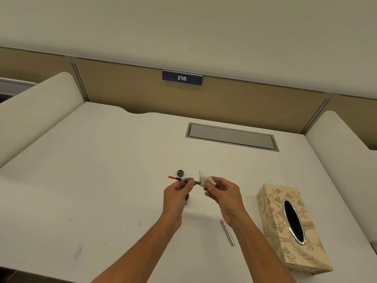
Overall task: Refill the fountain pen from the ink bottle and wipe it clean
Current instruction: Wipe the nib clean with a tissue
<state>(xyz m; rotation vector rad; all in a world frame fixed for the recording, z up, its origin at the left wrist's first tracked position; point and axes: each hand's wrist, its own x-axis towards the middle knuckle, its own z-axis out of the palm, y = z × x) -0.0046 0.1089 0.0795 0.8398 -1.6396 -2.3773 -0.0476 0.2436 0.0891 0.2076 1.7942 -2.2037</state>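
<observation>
White tissue (pixel 206 179) pinched in right hand (pixel 224 193) wipes pen (pixel 184 180) gripped by left hand (pixel 177 193); bottle (pixel 186 199) uncapped, barrel (pixel 227 232) unfitted.

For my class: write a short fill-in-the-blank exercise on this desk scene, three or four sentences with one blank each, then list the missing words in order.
1. The left hand holds the fountain pen by its ____.
2. The right hand presses a white ____ around the pen's tip.
3. The patterned tissue box lies to the ____ of both hands.
4. The blue sign on the partition reads ____.

Missing words: barrel; tissue; right; 216
</observation>
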